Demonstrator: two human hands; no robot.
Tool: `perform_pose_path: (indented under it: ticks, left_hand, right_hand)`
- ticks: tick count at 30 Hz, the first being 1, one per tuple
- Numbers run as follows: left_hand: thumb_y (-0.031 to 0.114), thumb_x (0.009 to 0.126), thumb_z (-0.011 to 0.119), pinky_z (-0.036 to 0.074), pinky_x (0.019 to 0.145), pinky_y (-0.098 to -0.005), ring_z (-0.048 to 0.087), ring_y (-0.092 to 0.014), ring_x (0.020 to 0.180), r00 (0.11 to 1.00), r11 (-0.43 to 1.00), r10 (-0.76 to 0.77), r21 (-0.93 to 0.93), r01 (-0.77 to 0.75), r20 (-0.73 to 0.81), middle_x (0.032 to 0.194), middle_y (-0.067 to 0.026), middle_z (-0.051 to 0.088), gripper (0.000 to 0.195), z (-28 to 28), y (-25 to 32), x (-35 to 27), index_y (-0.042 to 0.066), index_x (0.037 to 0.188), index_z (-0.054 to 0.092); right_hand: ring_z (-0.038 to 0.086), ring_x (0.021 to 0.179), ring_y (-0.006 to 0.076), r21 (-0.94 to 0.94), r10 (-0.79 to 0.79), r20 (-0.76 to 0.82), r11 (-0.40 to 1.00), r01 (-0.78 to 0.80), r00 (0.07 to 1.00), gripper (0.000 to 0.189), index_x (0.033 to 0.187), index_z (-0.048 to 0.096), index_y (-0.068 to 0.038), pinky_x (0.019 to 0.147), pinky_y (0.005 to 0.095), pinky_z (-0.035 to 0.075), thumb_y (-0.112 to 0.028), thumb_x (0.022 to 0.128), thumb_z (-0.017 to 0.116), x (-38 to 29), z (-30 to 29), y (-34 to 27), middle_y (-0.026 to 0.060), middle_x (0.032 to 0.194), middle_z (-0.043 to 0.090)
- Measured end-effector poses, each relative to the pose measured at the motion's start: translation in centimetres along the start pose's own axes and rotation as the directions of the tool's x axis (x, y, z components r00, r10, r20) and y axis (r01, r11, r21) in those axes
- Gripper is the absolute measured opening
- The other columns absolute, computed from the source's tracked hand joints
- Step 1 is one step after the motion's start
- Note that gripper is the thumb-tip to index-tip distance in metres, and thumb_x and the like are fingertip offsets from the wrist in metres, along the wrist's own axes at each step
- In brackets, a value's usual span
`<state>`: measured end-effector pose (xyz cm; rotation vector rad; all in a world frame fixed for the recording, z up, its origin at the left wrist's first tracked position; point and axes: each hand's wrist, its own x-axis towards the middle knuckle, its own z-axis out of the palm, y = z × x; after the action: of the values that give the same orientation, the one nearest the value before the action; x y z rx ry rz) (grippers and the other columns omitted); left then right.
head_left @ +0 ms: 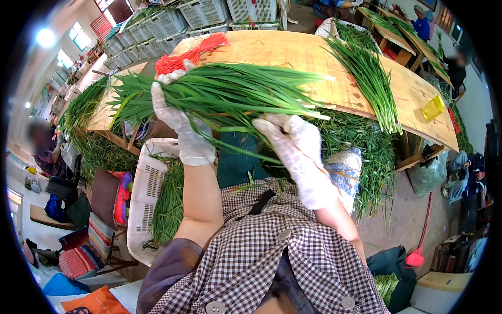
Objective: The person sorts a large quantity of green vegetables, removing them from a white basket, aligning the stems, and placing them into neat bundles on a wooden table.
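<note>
A loose bunch of green garlic chives (235, 84) lies across my gloved left hand (176, 117), its leafy tips to the left and pale stem ends to the right. The left fingers wrap around the leaf end from below, thumb in front. At the lower side of the bunch, near the stem ends, my gloved right hand (292, 137) pinches a thin stalk between thumb and fingers. Both hands are above my lap, in front of the wooden table (270, 47). A second bunch of chives (366, 82) rests on the table to the right, its stem ends over the near edge.
Red ties (188, 55) and a yellow container (433, 108) sit on the table. Left of my lap stands a white plastic crate (147, 196) with chives. Discarded leaves (372, 157) heap beneath the table. Stacked crates (204, 13) stand behind; other people work at both sides.
</note>
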<state>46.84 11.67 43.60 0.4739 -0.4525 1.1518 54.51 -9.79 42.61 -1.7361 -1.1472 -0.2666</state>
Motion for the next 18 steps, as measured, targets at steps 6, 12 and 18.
perform_pose_path:
  ticks: [6, 12, 18]
  left_hand:
    - [0.023, 0.091, 0.05, 0.038, 0.104, -0.0447, 0.06, -0.019, 0.083, 0.99, 0.999, -0.054, -0.01, 0.053, -0.129, 0.079, -0.0049, 0.06, 0.022, -0.9, -1.3, 0.5, 0.004, 0.084, 0.058]
    - [0.022, 0.09, 0.05, 0.042, 0.101, -0.043, 0.061, -0.018, 0.079, 0.962, 0.999, 0.021, 0.039, -0.011, -0.273, 0.078, -0.0047, 0.062, 0.021, -3.1, 2.2, 0.4, 0.003, 0.082, 0.058]
    - [0.024, 0.091, 0.048, 0.047, 0.094, -0.0423, 0.061, -0.02, 0.08, 0.948, 0.995, -0.023, 0.088, 0.054, -0.319, 0.083, -0.0073, 0.063, 0.023, -4.2, 2.1, 0.6, 0.003, 0.088, 0.057]
  right_hand:
    - [0.056, 0.056, 0.0255, 0.43, -0.614, 0.09, 0.734, 0.526, 0.784, 0.023, 0.074, 0.063, -0.008, 0.052, 0.0387, 0.046, -0.029, 0.084, 0.059, -2.4, 0.4, -1.9, 0.01, 0.073, 0.062]
    - [0.06, 0.079, 0.0218, 0.853, -0.517, 0.114, 0.488, 0.183, 0.848, 0.021, 0.089, 0.066, -0.002, 0.069, 0.0338, 0.048, -0.021, 0.08, 0.063, -2.7, -9.7, 4.8, 0.0109, 0.089, 0.065]
    - [0.058, 0.103, 0.022, -0.318, 0.141, 0.007, 0.939, -0.131, 0.99, 0.032, 0.106, 0.066, -0.007, 0.091, 0.0329, 0.042, -0.013, 0.075, 0.071, -2.5, -8.5, 9.1, 0.0083, 0.107, 0.065]
